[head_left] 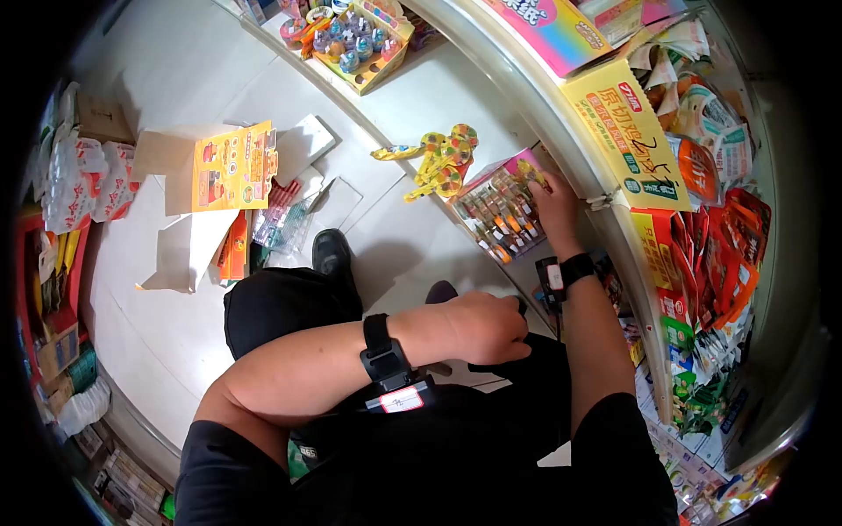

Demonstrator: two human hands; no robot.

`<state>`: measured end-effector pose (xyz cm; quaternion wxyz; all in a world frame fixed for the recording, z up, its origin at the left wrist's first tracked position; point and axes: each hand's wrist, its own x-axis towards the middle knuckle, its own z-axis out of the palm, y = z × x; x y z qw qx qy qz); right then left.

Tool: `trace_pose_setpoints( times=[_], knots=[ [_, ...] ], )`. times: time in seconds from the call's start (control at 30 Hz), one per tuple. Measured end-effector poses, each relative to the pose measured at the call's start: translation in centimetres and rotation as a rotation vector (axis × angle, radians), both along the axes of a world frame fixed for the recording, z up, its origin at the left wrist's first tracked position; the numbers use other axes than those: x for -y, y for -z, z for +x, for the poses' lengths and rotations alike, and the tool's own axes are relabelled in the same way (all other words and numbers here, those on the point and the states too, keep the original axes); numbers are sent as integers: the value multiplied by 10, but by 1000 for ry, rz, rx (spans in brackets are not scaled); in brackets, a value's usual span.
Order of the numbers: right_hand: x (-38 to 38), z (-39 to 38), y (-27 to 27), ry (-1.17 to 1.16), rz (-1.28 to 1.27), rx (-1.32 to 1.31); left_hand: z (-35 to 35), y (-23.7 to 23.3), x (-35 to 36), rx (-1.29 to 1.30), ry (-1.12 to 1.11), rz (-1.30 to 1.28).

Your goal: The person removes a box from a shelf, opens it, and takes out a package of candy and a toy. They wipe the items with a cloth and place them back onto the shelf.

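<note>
Fingers (537, 178) of the right hand (554, 209) are laid on the far upper corner of a pink display box (493, 215). Whether they are closed around its rim or only rest on it cannot be told. The box lies tilted on the white lower shelf (412, 96), filled with rows of small packets, just beside a yellow toy card (440, 162).

The left hand (482, 329) is curled into a fist above the knee, with nothing seen inside it. A black band (386, 358) is worn on that wrist.

The box is judged to be light, thin cardboard with an open face. It would likely bend if pinched at one corner and spill its packets if tipped. A hold at both short ends, or support from beneath, seems better suited.

Farther out, a yellow carton (233, 167) is spread on the floor (175, 61), and snack bags (719, 254) are hung at the right.
</note>
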<state>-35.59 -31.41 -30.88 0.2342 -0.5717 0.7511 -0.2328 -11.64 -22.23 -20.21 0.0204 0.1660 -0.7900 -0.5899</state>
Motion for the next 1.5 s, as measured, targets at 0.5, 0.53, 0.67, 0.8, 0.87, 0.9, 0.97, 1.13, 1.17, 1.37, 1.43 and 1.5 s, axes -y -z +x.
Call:
trace_pose_setpoints(
  times=[0.5,0.53,0.67,0.8,0.87,0.9,0.97,1.13,1.17,1.37,1.43,1.5],
  knots=[
    [-5,-14,-3,-235,10,-376,2,-1,-9,92,69,-87],
    [-3,-8,-7,-333,24,-487,1,3,-12,90,75,-86],
    [10,-12,26,-338,290,-743,5,-2,-9,81,83,-83],
    [5,-6,26,-411,335,-844,4,0,-10,99,72,-120],
    [3,-9,33,-421,202,-886,5,-1,-9,118,87,-117],
    [2,-9,36,-420,202,-886,5,-1,-8,118,87,-117],
    [1,-12,42,-256,279,-800,4,-3,-7,127,136,-101],
    [-4,-4,34,-206,237,-792,7,-6,-9,135,145,-121],
    [-3,-6,36,-228,221,-758,8,-6,-9,122,136,-127],
    [3,8,33,-68,368,-696,10,-10,-9,130,160,-131],
    [1,7,35,-82,346,-674,10,-11,-9,136,166,-136],
    [-1,8,30,-96,321,-657,11,-12,-9,137,169,-146]
  ],
)
